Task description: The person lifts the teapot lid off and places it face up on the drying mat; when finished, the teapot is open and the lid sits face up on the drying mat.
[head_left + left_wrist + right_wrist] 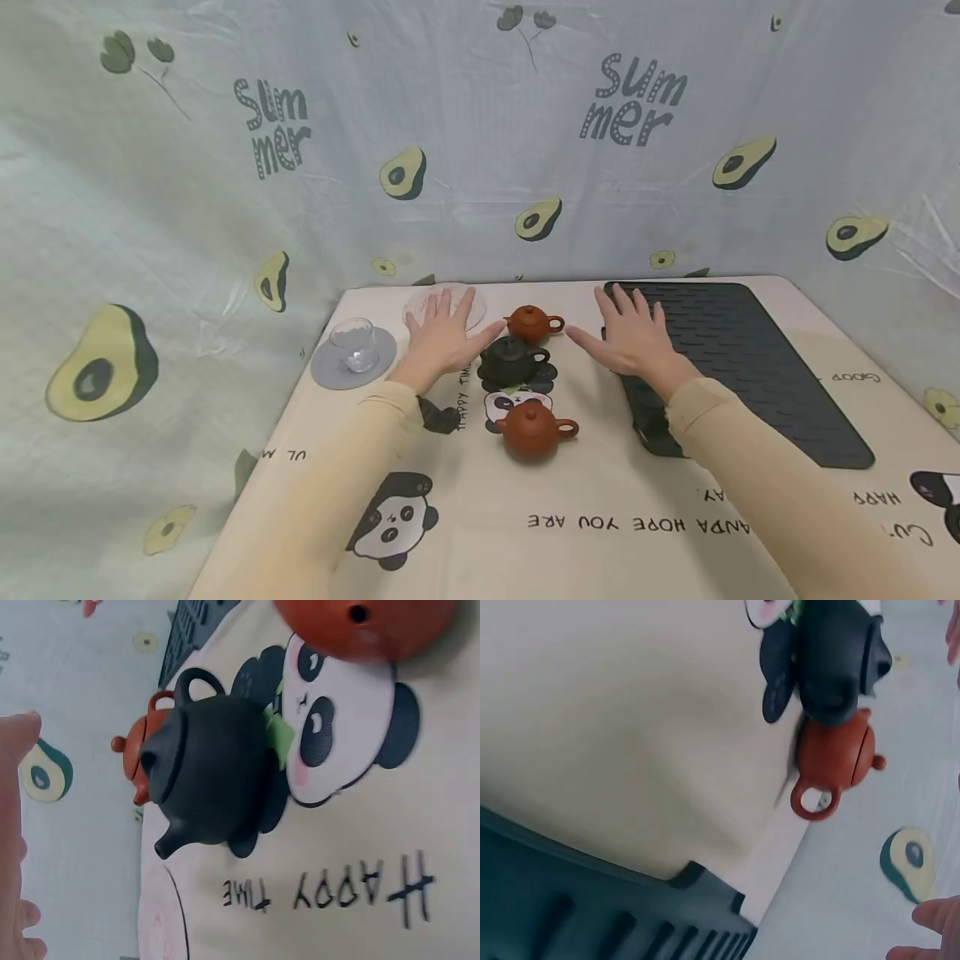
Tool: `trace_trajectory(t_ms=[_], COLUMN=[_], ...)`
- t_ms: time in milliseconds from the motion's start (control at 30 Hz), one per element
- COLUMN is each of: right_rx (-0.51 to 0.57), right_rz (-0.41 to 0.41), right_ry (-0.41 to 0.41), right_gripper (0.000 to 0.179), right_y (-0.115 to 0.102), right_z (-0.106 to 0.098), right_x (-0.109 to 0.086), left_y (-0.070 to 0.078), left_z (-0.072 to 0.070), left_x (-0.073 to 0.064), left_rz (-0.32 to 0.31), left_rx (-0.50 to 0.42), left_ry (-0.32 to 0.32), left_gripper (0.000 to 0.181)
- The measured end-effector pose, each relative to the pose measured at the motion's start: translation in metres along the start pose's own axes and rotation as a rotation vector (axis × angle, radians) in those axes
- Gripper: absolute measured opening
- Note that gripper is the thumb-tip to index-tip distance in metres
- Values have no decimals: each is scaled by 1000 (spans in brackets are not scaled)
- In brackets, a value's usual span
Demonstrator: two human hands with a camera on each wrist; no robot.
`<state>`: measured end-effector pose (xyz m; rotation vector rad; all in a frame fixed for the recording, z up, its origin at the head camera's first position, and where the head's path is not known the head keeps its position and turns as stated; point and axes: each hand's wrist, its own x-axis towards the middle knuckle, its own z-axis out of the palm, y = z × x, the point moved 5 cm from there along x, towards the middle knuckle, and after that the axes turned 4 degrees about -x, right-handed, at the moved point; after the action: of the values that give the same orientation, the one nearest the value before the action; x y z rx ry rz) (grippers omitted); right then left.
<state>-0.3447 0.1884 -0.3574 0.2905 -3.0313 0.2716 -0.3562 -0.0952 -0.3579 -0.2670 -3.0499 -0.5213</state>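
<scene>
Left hand point(441, 340) and right hand point(633, 340) spread, gripping nothing. Centre, near to far: front red teapot point(531, 433), black teapot point(508, 363), rear red teapot point(529, 325); handles point(575, 428) rightward, presumably suiting right-hand lifting. Left: glass point(354, 340) on coaster point(324, 367), likely against drips.

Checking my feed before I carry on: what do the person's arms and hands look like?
Both arms wear plain, pale-yellow long fabric sleeves ending near the wrists. The left hand and right hand are bare, with no gloves or rings visible.
</scene>
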Motion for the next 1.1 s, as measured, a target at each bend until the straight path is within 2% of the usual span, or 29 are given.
trace_trajectory(t_ms=[133, 233, 333, 433, 567, 633, 767, 1000, 1100], right_rx=[7, 13, 18, 48, 121, 158, 195, 188, 185], right_rz=[-64, -103, -154, -218, -282, -293, -295, -322, -328], right_ry=[5, 1, 17, 56, 90, 93, 105, 183, 207], right_gripper=[98, 94, 88, 80, 69, 65, 60, 40, 32], right_y=[-9, -18, -29, -44, -61, -68, -79, -95, -98], right_z=[5, 13, 21, 26, 32, 35, 39, 36, 37], right_x=[-10, -20, -33, -47, -67, -74, -83, -92, -95], left_y=[-9, -14, -13, -6, 7, 13, 16, 11, 8], left_z=[0, 6, 15, 26, 42, 49, 61, 75, 81], left_x=[-16, -30, -45, -60, -84, -94, -106, -110, -112], left_rz=[34, 68, 114, 149, 173, 170, 151, 88, 56], left_rx=[-35, -48, -88, -204, -400, -475, -576, -738, -774], left_ry=[-12, -2, 29, 51, 21, -1, 25, 114, 133], left_gripper=[95, 94, 88, 77, 66, 62, 52, 34, 30])
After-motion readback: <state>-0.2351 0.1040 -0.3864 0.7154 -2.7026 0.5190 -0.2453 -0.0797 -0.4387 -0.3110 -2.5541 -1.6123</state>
